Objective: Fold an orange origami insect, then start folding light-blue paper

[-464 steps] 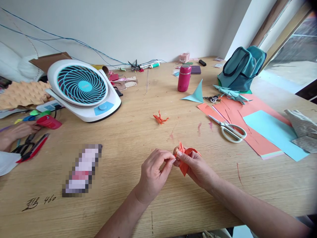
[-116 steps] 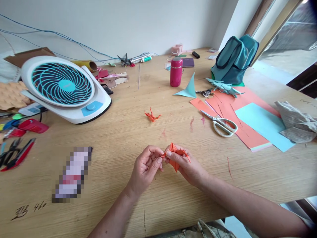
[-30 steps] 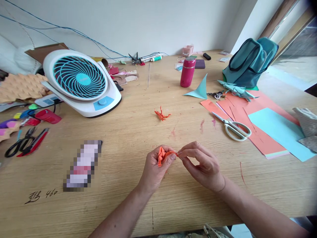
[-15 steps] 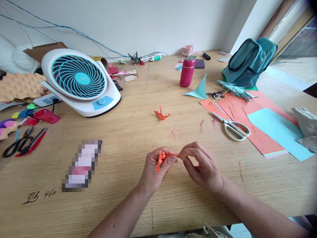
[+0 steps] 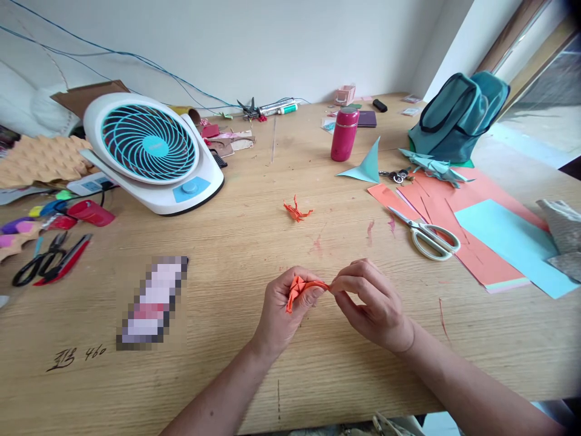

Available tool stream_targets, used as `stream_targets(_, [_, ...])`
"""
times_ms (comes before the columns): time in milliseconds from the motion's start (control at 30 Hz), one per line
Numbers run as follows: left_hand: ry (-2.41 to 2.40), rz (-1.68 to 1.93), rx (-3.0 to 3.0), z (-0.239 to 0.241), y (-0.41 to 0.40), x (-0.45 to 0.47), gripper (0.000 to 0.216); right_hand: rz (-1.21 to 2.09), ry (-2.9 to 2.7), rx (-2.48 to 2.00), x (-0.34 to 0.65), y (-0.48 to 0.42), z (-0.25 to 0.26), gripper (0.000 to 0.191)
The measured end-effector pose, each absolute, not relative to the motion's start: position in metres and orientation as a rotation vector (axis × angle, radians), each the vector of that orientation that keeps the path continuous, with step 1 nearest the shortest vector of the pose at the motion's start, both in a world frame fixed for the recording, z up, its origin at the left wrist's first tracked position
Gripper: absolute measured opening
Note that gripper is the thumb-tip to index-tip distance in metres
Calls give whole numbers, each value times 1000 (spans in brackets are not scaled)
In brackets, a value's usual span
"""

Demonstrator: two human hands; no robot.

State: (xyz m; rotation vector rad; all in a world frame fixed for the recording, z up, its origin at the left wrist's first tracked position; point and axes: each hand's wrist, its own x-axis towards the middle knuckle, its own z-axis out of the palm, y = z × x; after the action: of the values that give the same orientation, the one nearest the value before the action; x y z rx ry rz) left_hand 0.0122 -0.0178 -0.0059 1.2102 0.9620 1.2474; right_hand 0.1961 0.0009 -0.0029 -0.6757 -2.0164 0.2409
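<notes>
A small folded orange paper piece (image 5: 297, 289) is held just above the wooden table (image 5: 236, 242) near its front edge. My left hand (image 5: 284, 312) is closed round its body, fingers curled over it. My right hand (image 5: 370, 303) pinches a thin orange point that sticks out to the right of the piece. A smaller finished orange paper figure (image 5: 297, 210) lies on the table farther back, apart from both hands.
A white and teal fan (image 5: 152, 154) stands at the back left, with scissors and red tools (image 5: 48, 263) at the left edge. White-handled scissors (image 5: 429, 233) lie on orange and blue paper sheets (image 5: 494, 236) at the right. A pink bottle (image 5: 344, 134), a blue paper cone (image 5: 365, 166) and a teal bag (image 5: 458, 115) stand behind.
Over the last second the hands barely move; my right fingers stay pinched on the thin point. Earlier, my right hand held the body of the piece and my left pinched it.
</notes>
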Motion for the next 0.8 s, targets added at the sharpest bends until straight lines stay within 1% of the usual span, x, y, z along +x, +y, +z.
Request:
stream_targets(167, [966, 1241, 1206, -11, -17, 11, 18, 223, -2049, -680, 198, 2, -5, 24])
stream_targets(333, [937, 1256, 1257, -11, -17, 10, 9, 179, -2072, -659, 198, 3, -4, 26])
stream_targets(533, [1019, 1322, 1549, 2, -19, 12, 5, 109, -2052, -636, 199, 3, -1, 27])
stream_targets(667, [1120, 1393, 1755, 6, -22, 13, 11, 106, -2046, -632, 201, 3, -4, 30])
stream_targets(800, [1156, 1408, 1825, 5, -22, 13, 14, 102, -2065, -635, 201, 4, -7, 29])
